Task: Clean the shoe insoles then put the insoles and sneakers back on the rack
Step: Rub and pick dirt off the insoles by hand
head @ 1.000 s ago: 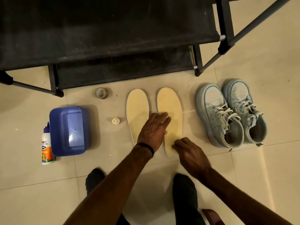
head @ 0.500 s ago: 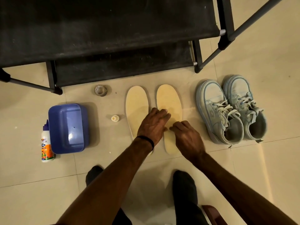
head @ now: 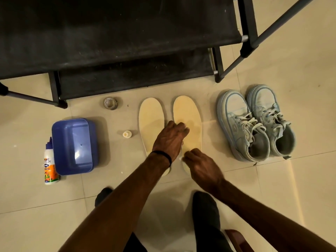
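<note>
Two pale yellow insoles lie side by side on the tiled floor, the left insole [head: 151,120] and the right insole [head: 187,110]. My left hand [head: 170,140] lies across the middle of the right insole with its fingers curled over a bit of white cloth that shows at its edges. My right hand [head: 198,164] presses its bent fingertips on that insole's heel end. A pair of light blue sneakers [head: 254,124] stands to the right, laces loose. The black shoe rack [head: 127,33] fills the top of the view.
A blue plastic tub [head: 72,146] sits at the left with a white and orange bottle [head: 49,166] lying beside it. A small bottle cap [head: 126,134] and a tape roll [head: 110,103] lie near the insoles. My dark-socked feet [head: 205,202] are below.
My left hand's fingers have curled from flat and slid slightly along the right insole. My right hand moved up the insole, then back toward the heel.
</note>
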